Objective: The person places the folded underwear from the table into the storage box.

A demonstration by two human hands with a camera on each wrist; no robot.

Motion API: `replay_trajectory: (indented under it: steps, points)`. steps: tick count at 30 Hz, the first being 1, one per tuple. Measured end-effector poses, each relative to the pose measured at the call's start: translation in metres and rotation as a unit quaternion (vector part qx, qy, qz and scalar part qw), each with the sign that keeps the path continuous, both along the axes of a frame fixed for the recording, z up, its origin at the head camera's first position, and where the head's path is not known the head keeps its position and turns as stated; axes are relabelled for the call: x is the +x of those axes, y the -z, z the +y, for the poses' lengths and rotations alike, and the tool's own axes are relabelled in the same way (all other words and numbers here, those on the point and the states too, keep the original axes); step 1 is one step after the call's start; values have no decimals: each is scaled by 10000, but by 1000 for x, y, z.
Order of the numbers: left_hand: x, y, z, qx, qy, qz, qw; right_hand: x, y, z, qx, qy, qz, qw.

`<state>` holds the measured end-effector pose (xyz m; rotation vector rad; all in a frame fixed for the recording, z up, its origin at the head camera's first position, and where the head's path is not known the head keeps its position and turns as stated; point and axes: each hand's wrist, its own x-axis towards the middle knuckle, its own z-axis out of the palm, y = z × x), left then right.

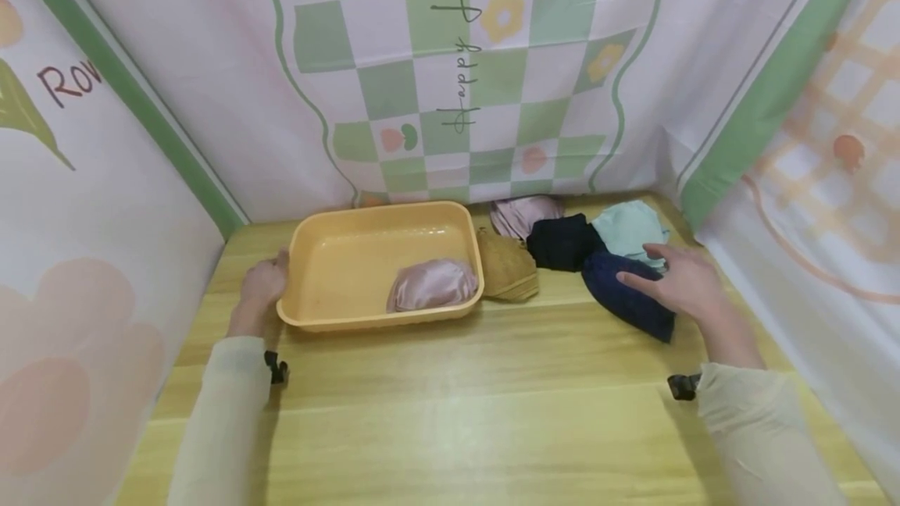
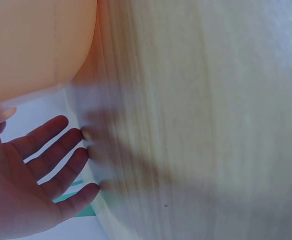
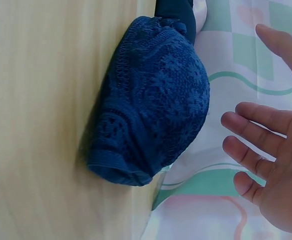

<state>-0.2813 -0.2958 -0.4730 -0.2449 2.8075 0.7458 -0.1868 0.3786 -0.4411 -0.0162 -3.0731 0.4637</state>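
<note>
A yellow plastic tray point(image 1: 373, 325) stands at the back left of the table, with a folded pink satin bra point(image 1: 434, 285) in its front right corner. My left hand point(image 1: 264, 283) is at the tray's left side, thumb by the rim; in the left wrist view, the left hand point(image 2: 40, 175) has its fingers straight and spread beside the tray wall point(image 2: 40, 45). Over a folded navy lace bra point(image 1: 619, 295) hovers my right hand point(image 1: 687, 283), fingers apart and holding nothing. The right wrist view has a gap between the navy bra point(image 3: 156, 95) and the right hand point(image 3: 276, 150).
Right of the tray lie a mustard lace piece point(image 1: 506, 265), a black folded piece point(image 1: 565, 243), a mint green one point(image 1: 630, 229) and another pink satin one point(image 1: 523, 215). Patterned fabric point(image 1: 492, 76) hangs along the table's back edge and both sides.
</note>
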Motion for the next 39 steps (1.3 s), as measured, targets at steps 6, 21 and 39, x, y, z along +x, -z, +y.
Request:
replay_trajectory:
  steps: [6,21,39]
  points:
    - [0,-1,1,37,-44,-4,10000,1,6,4,-48,52,-109,9999]
    - [0,1,1,42,-33,-93,9999,10,16,8,-10,72,-374,9993]
    - [-2,4,-2,-105,212,80,9997,7,27,13,189,1,-775,9968]
